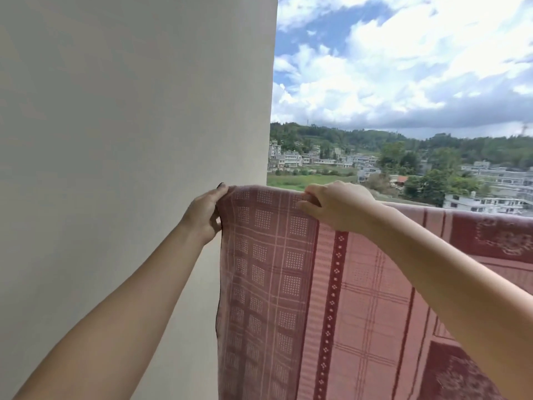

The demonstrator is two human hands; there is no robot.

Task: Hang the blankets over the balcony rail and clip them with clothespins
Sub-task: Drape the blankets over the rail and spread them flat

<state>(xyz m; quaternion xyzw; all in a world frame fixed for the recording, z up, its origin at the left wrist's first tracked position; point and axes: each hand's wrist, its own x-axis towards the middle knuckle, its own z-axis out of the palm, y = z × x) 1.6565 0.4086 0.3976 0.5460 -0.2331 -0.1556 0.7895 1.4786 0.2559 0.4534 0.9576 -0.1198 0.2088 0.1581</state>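
Note:
A pink and dark red patterned blanket [331, 284] hangs draped over the balcony rail, which it hides entirely. My left hand [203, 213] pinches the blanket's top left corner, right beside the wall. My right hand [337, 204] grips the top fold a little to the right of that corner. The cloth falls straight down toward me and stretches off to the right edge of the view. No clothespin shows in either hand or on the blanket.
A plain beige wall [129, 140] fills the left half and meets the blanket's left edge. Beyond the rail lie open air, distant houses [476, 197], wooded hills and a cloudy sky.

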